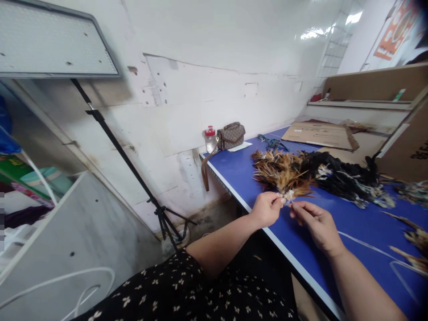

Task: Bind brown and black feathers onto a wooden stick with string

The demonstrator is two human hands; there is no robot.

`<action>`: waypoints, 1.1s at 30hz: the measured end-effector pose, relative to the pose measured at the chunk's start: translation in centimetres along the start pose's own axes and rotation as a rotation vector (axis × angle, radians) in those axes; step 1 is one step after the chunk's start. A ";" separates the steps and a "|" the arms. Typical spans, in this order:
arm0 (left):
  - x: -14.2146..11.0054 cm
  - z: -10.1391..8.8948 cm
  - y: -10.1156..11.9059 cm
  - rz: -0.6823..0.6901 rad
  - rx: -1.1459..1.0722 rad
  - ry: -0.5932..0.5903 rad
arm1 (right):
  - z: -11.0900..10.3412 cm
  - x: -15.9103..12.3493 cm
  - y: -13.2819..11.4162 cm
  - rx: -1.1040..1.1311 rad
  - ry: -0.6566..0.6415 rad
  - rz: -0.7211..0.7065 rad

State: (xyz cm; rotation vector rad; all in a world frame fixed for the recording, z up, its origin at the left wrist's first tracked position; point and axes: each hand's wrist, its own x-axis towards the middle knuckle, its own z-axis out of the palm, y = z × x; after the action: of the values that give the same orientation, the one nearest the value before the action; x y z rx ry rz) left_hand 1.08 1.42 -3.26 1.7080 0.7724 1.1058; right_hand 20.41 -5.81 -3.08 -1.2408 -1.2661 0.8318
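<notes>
Brown feathers lie in a loose pile on the blue table, their pale fluffy ends towards me. At the table's near edge my left hand is closed, pinching feathers by those pale ends. Just to its right, my right hand is closed too, thumb and forefinger pressed together near the same ends. What sits in that pinch is too small to make out. Bundles of black feathers lie beyond my right hand, beside the brown ones.
A checked handbag and a red-capped bottle stand at the table's far left corner. Flattened cardboard lies at the back. More feathers are at the right. A lamp on a black tripod stands left.
</notes>
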 end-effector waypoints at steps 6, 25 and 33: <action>-1.1 0.8 0.1 -0.023 -0.050 -0.077 | 0.2 0.1 0.1 0.064 0.065 -0.019; -2.7 3.0 0.1 -0.050 -0.167 0.073 | 1.3 0.0 -0.8 0.065 0.198 -0.027; -1.9 2.0 -1.1 0.273 0.283 0.055 | 1.1 -0.2 -1.5 0.073 0.115 0.010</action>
State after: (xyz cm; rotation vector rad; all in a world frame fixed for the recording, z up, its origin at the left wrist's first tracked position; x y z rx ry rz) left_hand 2.09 -0.51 -5.24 2.0753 0.7745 1.2791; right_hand 19.08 -6.10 -1.82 -1.2203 -1.1287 0.7951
